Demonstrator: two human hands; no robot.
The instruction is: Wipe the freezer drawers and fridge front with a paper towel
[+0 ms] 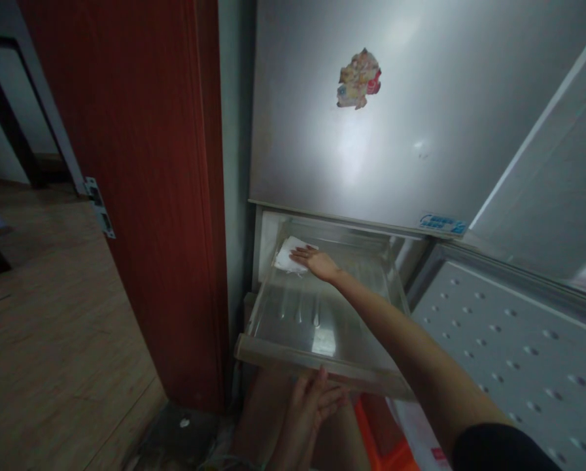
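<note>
Reaching deep into a pulled-out clear plastic drawer (pixel 293 314) of a refrigerator, the person's right hand (pixel 317 263) lies flat, fingers stretched out and together, pressing down on a white cloth (pixel 289 254) — the cloth sits at the drawer's far left corner, partly under the fingertips and spreading just beyond them. Nothing is gripped; the palm simply rests on top of the cloth. Nearer the body and below that outstretched arm, the left hand (pixel 309 404) touches the underside of the drawer's front rim, fingers loosely extended upward against it, not closed around anything. Above the right hand rises the closed silver upper door (pixel 396 150), with a torn colourful sticker (pixel 359 78) well above the cloth. To the right of the forearm stands the open lower door — its inner panel (pixel 509 340) is white and dotted with small dimples. Left of both hands is a red-brown wooden door (pixel 140 183), then wood flooring (pixel 52 327).
</note>
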